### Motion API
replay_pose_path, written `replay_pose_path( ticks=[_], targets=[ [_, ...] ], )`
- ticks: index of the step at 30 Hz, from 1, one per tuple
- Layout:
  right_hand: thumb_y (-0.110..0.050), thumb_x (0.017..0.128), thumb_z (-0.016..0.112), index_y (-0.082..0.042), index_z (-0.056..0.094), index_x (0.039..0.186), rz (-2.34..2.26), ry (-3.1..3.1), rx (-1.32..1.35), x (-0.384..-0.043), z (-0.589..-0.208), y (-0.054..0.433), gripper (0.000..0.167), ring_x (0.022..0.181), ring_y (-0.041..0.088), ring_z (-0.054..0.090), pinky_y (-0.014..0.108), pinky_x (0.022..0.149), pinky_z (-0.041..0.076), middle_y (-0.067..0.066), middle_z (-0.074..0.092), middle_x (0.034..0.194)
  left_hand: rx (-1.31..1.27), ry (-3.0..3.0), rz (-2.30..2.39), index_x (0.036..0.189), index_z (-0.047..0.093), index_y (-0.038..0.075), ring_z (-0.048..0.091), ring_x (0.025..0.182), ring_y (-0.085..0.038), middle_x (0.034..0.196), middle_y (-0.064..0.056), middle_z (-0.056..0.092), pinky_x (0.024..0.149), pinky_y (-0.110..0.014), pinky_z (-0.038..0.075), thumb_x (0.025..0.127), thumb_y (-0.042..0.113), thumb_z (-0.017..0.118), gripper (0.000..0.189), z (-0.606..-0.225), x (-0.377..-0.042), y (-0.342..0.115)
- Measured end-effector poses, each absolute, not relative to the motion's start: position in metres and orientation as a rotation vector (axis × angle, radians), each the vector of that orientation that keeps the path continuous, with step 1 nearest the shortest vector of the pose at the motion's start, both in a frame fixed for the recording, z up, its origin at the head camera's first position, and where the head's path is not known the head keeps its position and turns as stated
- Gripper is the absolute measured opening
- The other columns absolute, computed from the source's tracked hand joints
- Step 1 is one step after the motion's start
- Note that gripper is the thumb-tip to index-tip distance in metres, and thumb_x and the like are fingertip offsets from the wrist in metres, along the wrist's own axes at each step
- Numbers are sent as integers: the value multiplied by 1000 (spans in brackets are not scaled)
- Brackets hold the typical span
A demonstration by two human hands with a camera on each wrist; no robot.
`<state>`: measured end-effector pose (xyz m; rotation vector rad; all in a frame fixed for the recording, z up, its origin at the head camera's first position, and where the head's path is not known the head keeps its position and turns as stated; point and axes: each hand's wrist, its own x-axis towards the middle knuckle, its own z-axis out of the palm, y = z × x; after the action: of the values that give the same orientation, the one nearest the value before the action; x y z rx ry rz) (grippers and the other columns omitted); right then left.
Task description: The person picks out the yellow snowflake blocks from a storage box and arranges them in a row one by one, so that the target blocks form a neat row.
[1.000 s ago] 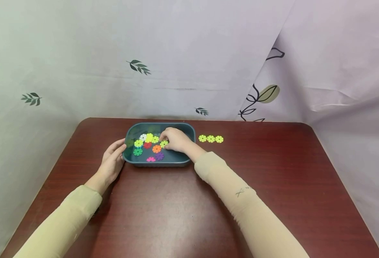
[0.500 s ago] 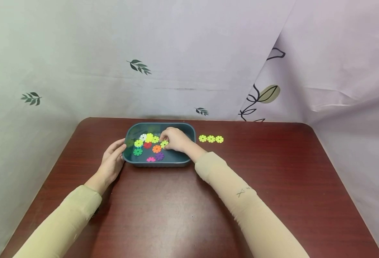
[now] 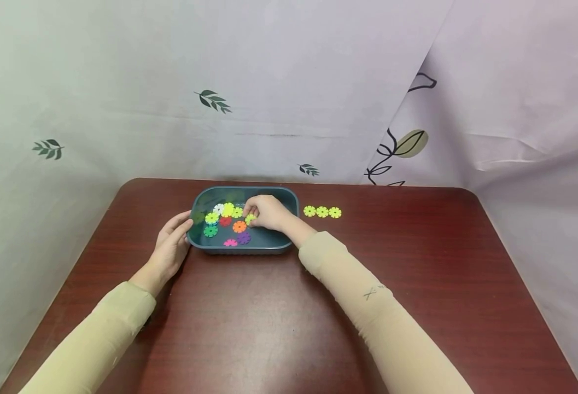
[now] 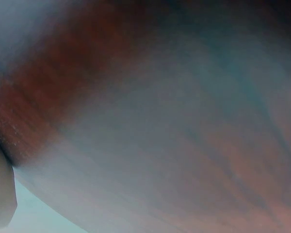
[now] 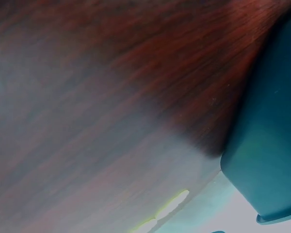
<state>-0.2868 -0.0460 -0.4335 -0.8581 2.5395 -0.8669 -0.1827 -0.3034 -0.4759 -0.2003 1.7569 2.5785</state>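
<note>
While right fingers [image 3: 252, 204] pinch disc [image 3: 249, 219], printed cloth [image 3: 269, 65] backs brown table [image 3: 249, 306].

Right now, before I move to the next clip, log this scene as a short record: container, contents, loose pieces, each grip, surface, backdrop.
Container: dark blue-green tray
Contents: notched discs, including white, red, orange, green, purple and pink, plus several yellowish ones
Outside tray: row of three yellow-green discs, right of it
Left grip: touching the tray's left end
Right grip: inside the tray, fingers curled at a yellow-green disc; lifted or not, unclear
Surface: reddish-brown table
Backdrop: pale cloth with leaf prints
</note>
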Motion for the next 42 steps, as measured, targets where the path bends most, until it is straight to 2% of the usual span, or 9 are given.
replay_pose_path(
  ticks=[5,12,20,30,42],
  targets=[
    [-5,96,78,-6,77,108,-950,2514,-850,-285,-432,-44,12,95,20,70,26,83,57,10,77,105,-198,1769,2570,130,66,15,64,111,-7,126,8,69,94,-18,53,111,12,55,22,-476,-183,-303],
    [-8,98,77,-8,78,110,-1052,2524,-813,-285,-434,-42,12,97,19,69,24,82,57,10,76,107,-203,1773,2557,128,66,17,65,110,-5,125,9,68,93,-17,53,111,12,55,21,-477,-182,-302],
    [-9,98,78,-6,79,110,-1207,2520,-766,-285,-431,-39,12,92,21,68,21,71,54,12,76,103,-204,1778,2552,129,65,17,64,112,-5,127,9,67,95,-17,52,111,12,55,21,-477,-182,-302],
    [-11,99,77,-6,80,108,-1308,2520,-756,-286,-420,-36,11,93,22,67,21,68,54,12,76,102,-209,1772,2572,125,67,18,65,110,-6,124,8,68,94,-17,53,111,10,55,20,-475,-183,-303],
    [-12,99,77,-5,80,110,-1375,2553,-703,-286,-412,-19,14,94,22,69,30,82,58,11,76,103,-209,1774,2567,126,67,16,64,111,-6,124,8,69,95,-17,53,110,12,57,19,-475,-182,-304]
  ],
)
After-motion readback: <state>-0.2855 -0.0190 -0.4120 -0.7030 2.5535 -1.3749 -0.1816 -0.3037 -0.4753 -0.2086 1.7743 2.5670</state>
